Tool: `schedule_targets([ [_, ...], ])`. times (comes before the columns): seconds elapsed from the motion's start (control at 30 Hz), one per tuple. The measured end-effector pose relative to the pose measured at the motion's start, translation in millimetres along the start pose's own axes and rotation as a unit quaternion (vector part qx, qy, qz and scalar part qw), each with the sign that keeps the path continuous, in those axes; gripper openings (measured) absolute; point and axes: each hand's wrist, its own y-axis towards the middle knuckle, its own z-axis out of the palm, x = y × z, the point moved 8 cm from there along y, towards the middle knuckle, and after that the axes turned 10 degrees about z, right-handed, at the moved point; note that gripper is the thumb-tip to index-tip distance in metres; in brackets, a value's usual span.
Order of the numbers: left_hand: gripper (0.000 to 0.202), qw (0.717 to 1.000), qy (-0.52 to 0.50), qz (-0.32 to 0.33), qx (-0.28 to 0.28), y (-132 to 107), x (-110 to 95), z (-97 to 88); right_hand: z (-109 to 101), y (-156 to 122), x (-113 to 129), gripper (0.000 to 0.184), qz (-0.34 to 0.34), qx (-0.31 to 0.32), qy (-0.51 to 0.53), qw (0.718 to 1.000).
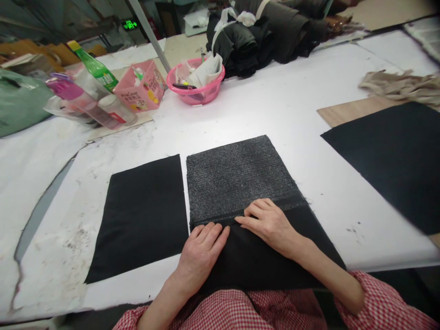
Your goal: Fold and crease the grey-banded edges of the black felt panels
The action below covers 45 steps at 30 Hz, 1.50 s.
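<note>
In front of me lies a speckled dark grey panel (237, 174), with black fabric (261, 256) along its near side, reaching the table's front edge. My left hand (202, 252) rests on the black fabric near the left end of the seam line, fingers laid out over the cloth and pressing it down. Just to the right, my right hand (270, 224) has its thumb and bent fingers closed on the fabric at that same line. A small gap separates the two hands. What lies beneath the fingers is hidden.
A black fabric piece (144, 215) lies at left, another (395, 160) at right over brown sheet material (347, 110). Toward the back stand a pink basin (195, 94), a pink box (144, 87), a green bottle (96, 68) and dark fabric rolls (268, 36).
</note>
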Motion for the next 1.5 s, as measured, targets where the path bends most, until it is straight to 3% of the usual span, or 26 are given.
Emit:
schedule_targets([
  [0.27, 0.032, 1.000, -0.012, -0.011, -0.014, 1, 2, -1.4, 15, 9, 14, 0.015, -0.001, -0.005, 0.012, 1.000],
  [0.83, 0.036, 1.000, 0.006, -0.006, -0.005, 0, 2, 0.9, 14, 7, 15, 0.018, -0.031, 0.000, 0.011, 0.999],
  [1.5, 0.043, 0.994, 0.028, 0.041, 0.096, 13, -5, 10.4, 0, -8, -1, 0.020, -0.024, -0.002, -0.016, 1.000],
])
